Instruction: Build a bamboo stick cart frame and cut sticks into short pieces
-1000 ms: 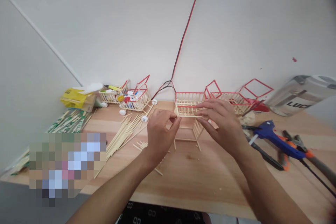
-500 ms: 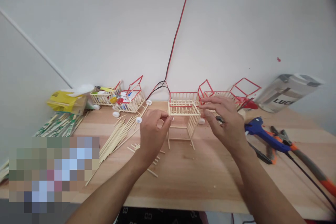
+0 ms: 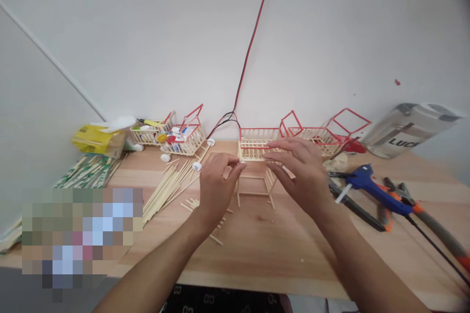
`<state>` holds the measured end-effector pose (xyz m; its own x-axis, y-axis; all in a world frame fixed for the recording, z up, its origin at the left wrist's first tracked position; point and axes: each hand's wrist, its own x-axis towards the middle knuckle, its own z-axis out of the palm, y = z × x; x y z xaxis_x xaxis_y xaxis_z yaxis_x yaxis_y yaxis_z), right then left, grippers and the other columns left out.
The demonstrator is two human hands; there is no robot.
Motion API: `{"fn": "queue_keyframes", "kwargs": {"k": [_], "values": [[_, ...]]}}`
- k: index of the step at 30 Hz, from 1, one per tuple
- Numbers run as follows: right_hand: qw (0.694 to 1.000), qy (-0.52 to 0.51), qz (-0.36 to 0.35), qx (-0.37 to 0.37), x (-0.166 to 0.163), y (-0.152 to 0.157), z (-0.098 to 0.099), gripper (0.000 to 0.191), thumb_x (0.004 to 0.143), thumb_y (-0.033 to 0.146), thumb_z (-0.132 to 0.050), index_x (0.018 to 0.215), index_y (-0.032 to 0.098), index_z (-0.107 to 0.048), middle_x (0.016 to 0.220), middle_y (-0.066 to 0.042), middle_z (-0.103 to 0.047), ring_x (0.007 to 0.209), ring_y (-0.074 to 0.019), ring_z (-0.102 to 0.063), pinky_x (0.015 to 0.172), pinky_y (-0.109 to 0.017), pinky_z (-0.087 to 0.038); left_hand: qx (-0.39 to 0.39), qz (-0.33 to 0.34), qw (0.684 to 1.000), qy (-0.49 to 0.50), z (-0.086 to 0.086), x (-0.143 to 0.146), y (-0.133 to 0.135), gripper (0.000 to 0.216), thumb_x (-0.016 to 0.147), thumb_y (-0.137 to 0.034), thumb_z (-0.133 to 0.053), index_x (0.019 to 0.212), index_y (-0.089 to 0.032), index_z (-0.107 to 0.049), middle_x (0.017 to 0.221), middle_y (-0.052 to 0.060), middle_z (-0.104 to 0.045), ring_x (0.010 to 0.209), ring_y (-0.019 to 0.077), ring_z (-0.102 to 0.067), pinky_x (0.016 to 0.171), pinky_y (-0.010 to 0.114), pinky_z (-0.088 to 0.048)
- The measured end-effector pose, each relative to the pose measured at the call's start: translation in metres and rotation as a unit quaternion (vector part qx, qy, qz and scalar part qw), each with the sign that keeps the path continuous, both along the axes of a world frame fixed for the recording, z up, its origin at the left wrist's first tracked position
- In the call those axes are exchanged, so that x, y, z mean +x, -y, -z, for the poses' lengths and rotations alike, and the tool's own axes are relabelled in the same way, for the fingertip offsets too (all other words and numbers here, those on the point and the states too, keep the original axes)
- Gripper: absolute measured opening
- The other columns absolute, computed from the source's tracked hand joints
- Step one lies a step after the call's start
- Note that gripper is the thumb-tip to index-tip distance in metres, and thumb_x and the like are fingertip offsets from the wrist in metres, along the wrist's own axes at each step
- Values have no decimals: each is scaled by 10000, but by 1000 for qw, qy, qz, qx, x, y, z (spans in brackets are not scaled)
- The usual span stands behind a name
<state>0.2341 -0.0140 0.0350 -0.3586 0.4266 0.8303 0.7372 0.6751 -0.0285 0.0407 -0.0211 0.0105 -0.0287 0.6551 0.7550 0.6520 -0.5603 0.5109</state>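
Note:
A small cart frame (image 3: 253,192) of pale wooden sticks stands at the middle of the table, with a slatted top and thin legs. At its front left corner, my left hand (image 3: 216,183) pinches between thumb and forefinger; a tiny whitish bit shows at the fingertips. My right hand (image 3: 303,168) reaches over the frame's right part, fingers stretched and apart, with fingertips at the front top edge. That hand hides the right corner. Right behind stands a stick basket with a red rim (image 3: 260,129), partly overlapped by the frame in view.
Filled stick carts (image 3: 187,144) stand back left, near loose sticks (image 3: 169,188) and a yellow packet (image 3: 90,140). Red-handled carts (image 3: 319,134) are back right. A blue glue gun (image 3: 382,193), orange-handled pliers (image 3: 436,227) and a clear bag (image 3: 411,129) lie right. A cable (image 3: 253,39) runs down the wall.
My right hand has moved left from the frame's right corner along its front top edge. My left hand stays at the left corner. The view has shifted slightly.

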Motion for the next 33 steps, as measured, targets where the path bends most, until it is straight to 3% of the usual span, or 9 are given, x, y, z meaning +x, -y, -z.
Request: {"fn": "queue_keyframes", "kwargs": {"k": [14, 33], "values": [[998, 49, 37, 23, -16, 0, -4, 78, 862, 258, -635, 930, 257, -672, 942, 6, -730, 985, -215, -580, 885, -394, -330, -8, 11, 1000, 6, -2, 0, 1, 101, 825, -242, -650, 764, -179, -600, 736, 9, -652, 731, 154, -587, 686, 280, -422], [998, 53, 26, 20, -21, -1, -2, 53, 878, 246, -608, 838, 244, -642, 840, 13, -704, 928, -198, -566, 874, -378, -305, -19, 5, 1000, 10, -6, 4, 3, 115, 823, -222, -628, 727, -177, -583, 697, -5, -633, 682, 138, -575, 674, 276, -412]]}}
